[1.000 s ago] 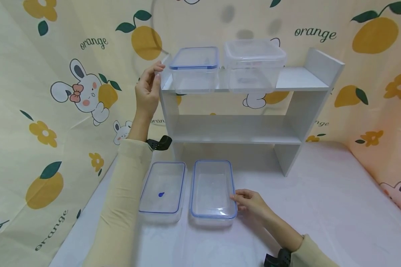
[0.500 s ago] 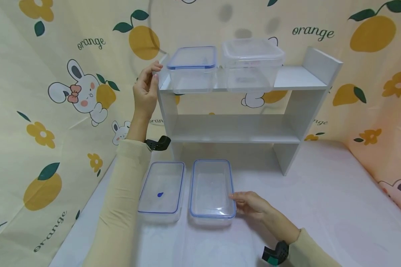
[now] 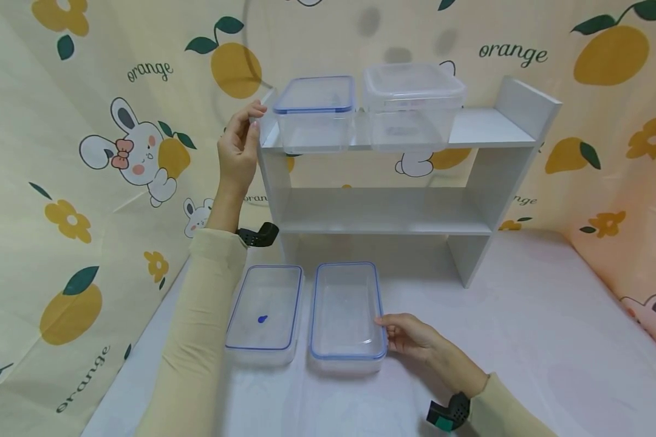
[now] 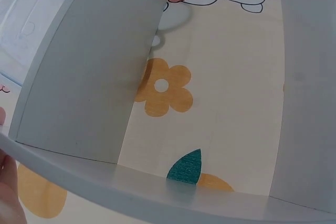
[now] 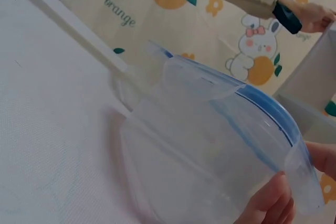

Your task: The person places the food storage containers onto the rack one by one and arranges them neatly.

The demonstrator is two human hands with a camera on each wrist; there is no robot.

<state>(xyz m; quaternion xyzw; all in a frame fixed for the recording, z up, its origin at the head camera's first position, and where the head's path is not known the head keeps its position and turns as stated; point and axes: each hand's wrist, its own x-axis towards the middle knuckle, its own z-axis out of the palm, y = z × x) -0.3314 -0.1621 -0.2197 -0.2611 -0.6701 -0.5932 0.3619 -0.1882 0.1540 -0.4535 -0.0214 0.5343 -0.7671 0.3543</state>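
A white shelf unit (image 3: 382, 209) stands at the back, and my left hand (image 3: 239, 145) grips the top of its left side panel. In the left wrist view a few fingers (image 4: 8, 187) show at the panel's edge. On the table lies a clear food container (image 3: 347, 312) with a blue-rimmed lid. My right hand (image 3: 415, 337) pinches its right edge, thumb and fingers at the lid's rim, as the right wrist view also shows. Left of it lies a similar container (image 3: 265, 303) with a blue mark on the lid.
Two lidded containers stand on the top shelf: a blue-rimmed one (image 3: 316, 115) at the left and a larger clear one (image 3: 415, 106) beside it. An orange-printed cloth (image 3: 158, 255) hangs behind and at both sides of the white table (image 3: 525, 340).
My right wrist has turned slightly, with the hand still at the container's edge. The left hand keeps its hold on the shelf's side panel. The view has shifted a little.
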